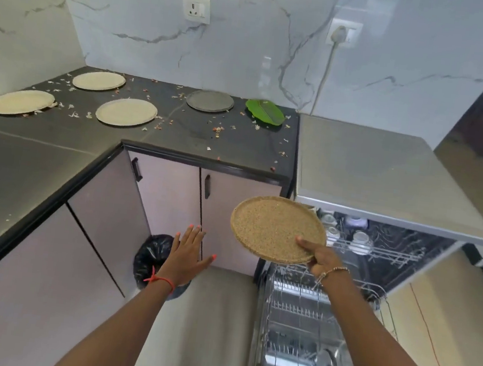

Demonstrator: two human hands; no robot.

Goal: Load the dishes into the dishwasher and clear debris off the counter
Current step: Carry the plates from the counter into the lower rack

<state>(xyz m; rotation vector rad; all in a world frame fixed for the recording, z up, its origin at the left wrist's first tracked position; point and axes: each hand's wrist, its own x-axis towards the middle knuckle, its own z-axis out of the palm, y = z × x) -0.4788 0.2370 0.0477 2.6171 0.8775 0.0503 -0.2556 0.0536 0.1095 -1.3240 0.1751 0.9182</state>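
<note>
My right hand grips a speckled brown plate by its near edge, holding it in the air above the pulled-out lower rack of the open dishwasher. My left hand is held flat and open, fingers spread, above a bin lined with a black bag. On the dark counter lie three cream plates, a grey plate and a green leaf-shaped plate. Food scraps are scattered around them.
Cups sit in the dishwasher's upper rack. Pale cabinet doors with black handles stand under the counter. A cable runs from a wall socket down behind the dishwasher top. An orange cord lies on the floor at right.
</note>
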